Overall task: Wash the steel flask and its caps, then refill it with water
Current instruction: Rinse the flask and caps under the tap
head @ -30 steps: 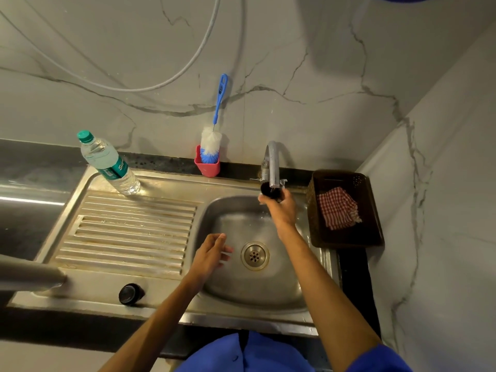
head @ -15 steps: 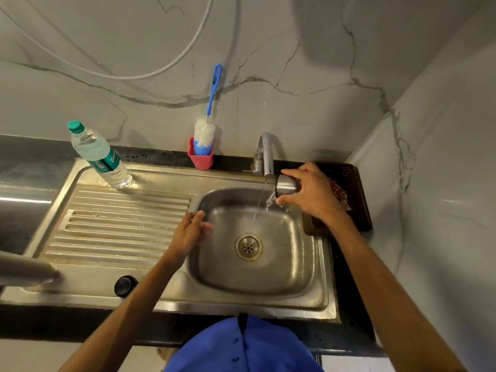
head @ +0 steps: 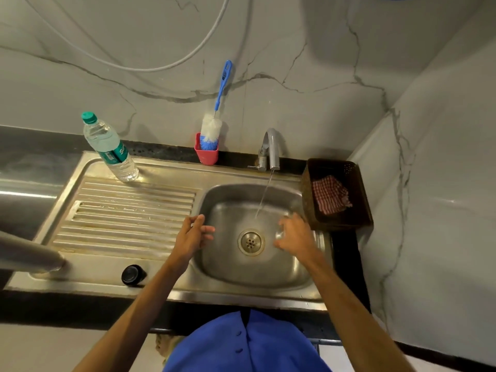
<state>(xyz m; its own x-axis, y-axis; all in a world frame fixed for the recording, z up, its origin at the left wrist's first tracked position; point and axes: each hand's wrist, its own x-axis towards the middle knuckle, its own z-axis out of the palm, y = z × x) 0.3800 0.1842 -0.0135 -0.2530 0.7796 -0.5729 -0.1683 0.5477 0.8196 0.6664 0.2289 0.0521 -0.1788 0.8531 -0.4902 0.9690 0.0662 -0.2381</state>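
Observation:
The steel flask (head: 29,255) juts in from the left edge over the draining board. A black cap (head: 133,275) sits on the sink's front rim. My right hand (head: 296,236) is low in the basin, right of the drain, with its fingers curled round a small steel cap (head: 280,233); the cap is blurred and mostly hidden. My left hand (head: 194,234) hovers over the basin's left edge with relaxed fingers, holding nothing. A thin stream of water runs from the tap (head: 272,149) into the steel sink (head: 222,210).
A water bottle (head: 110,149) with a green top stands at the back left of the draining board. A bottle brush (head: 212,130) stands in a red holder (head: 206,155) by the wall. A brown basket (head: 362,210) holding a checked cloth (head: 330,194) sits right of the basin.
My right hand has come down from under the tap, with the steel cap, to low in the basin. The left hand has stayed by the basin's left edge. Water still runs.

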